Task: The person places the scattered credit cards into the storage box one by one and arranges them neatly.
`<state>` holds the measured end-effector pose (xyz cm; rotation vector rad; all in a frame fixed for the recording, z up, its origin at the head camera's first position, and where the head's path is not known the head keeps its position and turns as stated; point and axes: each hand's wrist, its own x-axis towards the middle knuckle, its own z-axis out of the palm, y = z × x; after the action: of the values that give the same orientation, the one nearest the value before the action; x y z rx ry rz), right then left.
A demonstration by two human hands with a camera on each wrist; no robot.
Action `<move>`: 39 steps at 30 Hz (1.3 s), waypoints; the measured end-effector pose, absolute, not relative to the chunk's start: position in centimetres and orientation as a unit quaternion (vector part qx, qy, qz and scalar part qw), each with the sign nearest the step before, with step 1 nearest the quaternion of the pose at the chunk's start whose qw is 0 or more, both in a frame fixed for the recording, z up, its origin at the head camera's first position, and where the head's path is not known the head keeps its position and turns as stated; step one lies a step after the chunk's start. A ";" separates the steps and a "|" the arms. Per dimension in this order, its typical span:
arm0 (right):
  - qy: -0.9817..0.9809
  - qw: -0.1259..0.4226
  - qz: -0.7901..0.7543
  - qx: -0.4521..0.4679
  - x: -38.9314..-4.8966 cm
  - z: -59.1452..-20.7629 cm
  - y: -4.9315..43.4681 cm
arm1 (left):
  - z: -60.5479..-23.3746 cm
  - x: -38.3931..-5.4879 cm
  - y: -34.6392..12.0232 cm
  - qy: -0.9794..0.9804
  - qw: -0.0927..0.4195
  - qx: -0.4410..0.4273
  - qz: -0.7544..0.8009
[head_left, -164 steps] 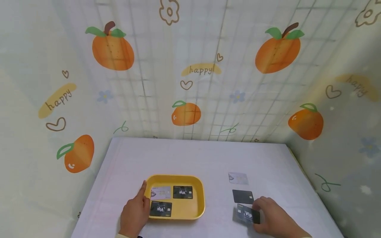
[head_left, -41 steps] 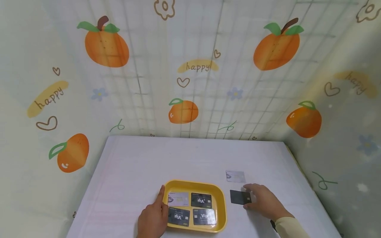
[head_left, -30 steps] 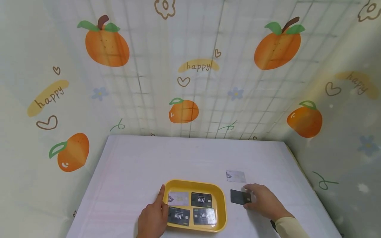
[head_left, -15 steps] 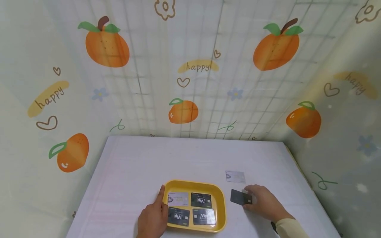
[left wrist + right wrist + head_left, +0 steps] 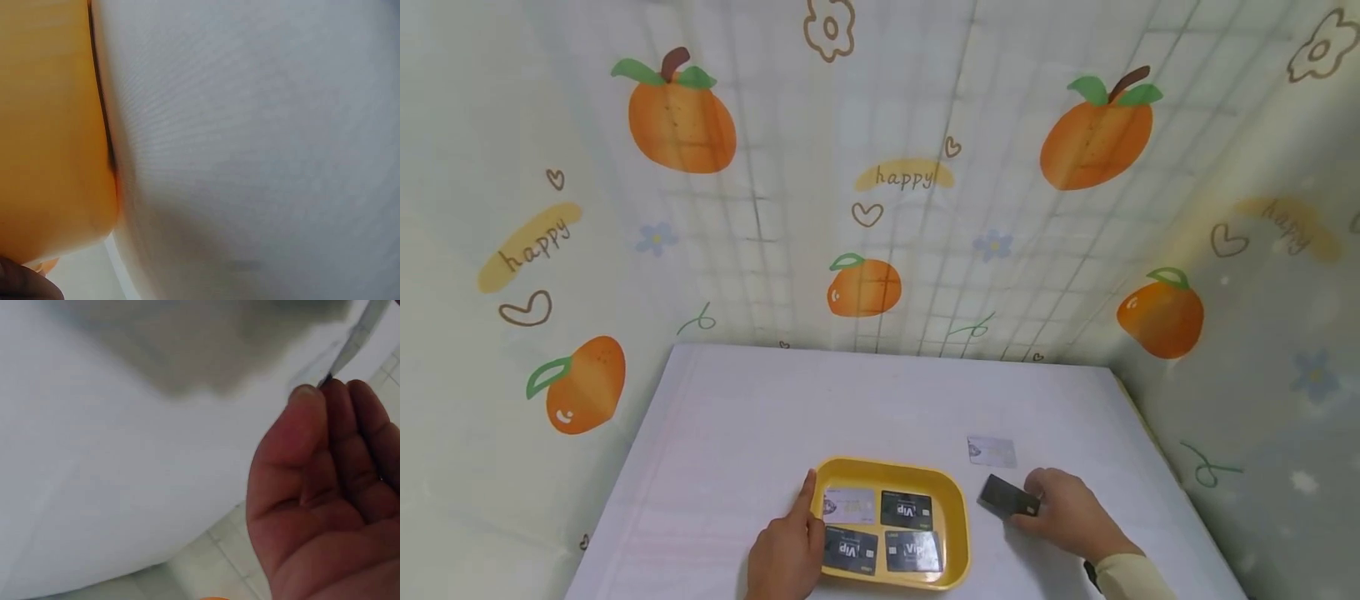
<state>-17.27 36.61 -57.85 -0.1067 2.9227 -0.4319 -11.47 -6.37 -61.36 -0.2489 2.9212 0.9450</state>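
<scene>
My right hand (image 5: 1067, 512) pinches a black card (image 5: 1006, 497) with a small chip near one end and holds it tilted over the white table. In the right wrist view the thumb and fingertips (image 5: 305, 394) meet on the card's edge (image 5: 357, 340). My left hand (image 5: 786, 550) rests against the left side of a yellow tray (image 5: 957, 546), index finger straight along the rim. Inside the tray lie several cards: a silver one (image 5: 848, 506) and dark "Vip" ones, such as the glossy lower right card (image 5: 913, 551). The left wrist view shows the tray's outer wall (image 5: 50, 125).
Another silver card (image 5: 992, 452) lies flat on the white table (image 5: 775, 400), beyond my right hand. A curtain (image 5: 760, 167) printed with oranges hangs behind the table and on both sides.
The "Vip" card my right hand held at first now lies in the tray, which has shifted right with my left hand. My right hand has since pinched and tilted up the black card.
</scene>
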 end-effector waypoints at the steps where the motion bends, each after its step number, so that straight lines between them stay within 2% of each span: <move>1: 0.984 0.096 -0.148 -0.033 -17.3 -57.6 36.5 | -61.4 -11.4 -6.4 0.948 0.029 -0.080 0.306; 4: 0.984 0.085 -0.155 -0.033 -17.4 -56.7 35.9 | -61.6 -11.4 -6.6 0.950 0.027 -0.077 0.302; 11: 0.984 0.013 -0.157 -0.087 -17.7 -53.3 32.3 | -61.6 -11.6 -6.5 0.950 0.025 -0.080 0.300; 20: 0.975 0.009 -0.173 -0.142 -18.2 -51.2 26.2 | -61.6 -11.7 -6.7 0.953 0.011 -0.073 0.293; 24: 0.972 0.025 -0.165 -0.166 -18.4 -51.0 23.9 | -61.5 -11.7 -6.6 0.955 0.002 -0.058 0.290; 31: 0.949 0.040 -0.128 -0.286 -19.8 -51.5 19.3 | -61.4 -12.2 -7.2 0.959 -0.019 -0.050 0.278; 39: 0.924 0.057 -0.072 -0.372 -21.0 -54.2 15.1 | -61.6 -12.2 -7.3 0.958 0.017 -0.050 0.282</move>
<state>-21.04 15.07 -54.19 -1.1285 2.8001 -0.2182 -12.16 -7.34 -61.57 -0.1552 2.9768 0.8777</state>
